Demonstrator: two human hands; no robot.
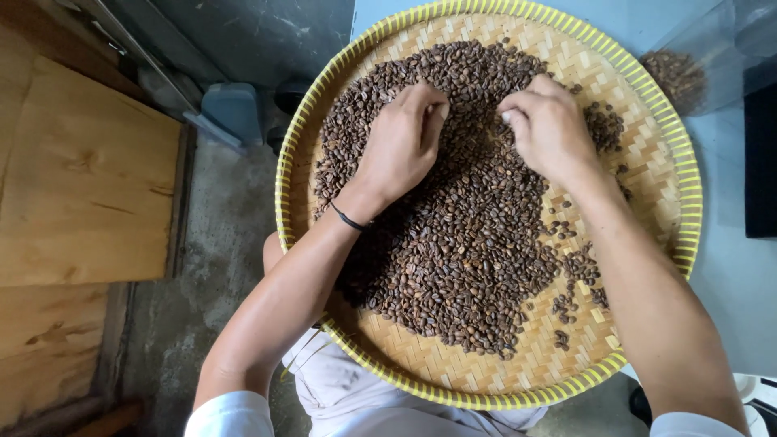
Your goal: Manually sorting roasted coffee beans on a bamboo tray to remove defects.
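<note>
Head view. A round woven tray point(647, 174) with a yellow rim rests across the person's lap, its far part over a pale blue surface point(732, 283). A bed of roasted coffee beans point(461, 243) covers the tray's centre and far-left part; loose scatter lies toward its right rim.

Left hand point(401, 142): palm down on the beans at the far-centre of the tray, fingers curled narrow with the tips pressed into the pile. Whether a bean is pinched between them cannot be told. A black band point(348, 218) circles the wrist.

Right hand point(546, 125): just right of the left hand, at the far edge of the pile, fingers bunched into a close pinch. Its contents are hidden.

Hazards, as a judgement:
- The tray's near rim overhangs the concrete floor point(202, 267). Downward pressure from both hands at the far side could tip it, sending beans over the rim.
- The scatter near the right rim sits close to the low edge; a broad sweep could push beans out.
- A second bean heap point(672, 73) lies beyond the tray's far-right rim; flicked beans could mix with it.
</note>
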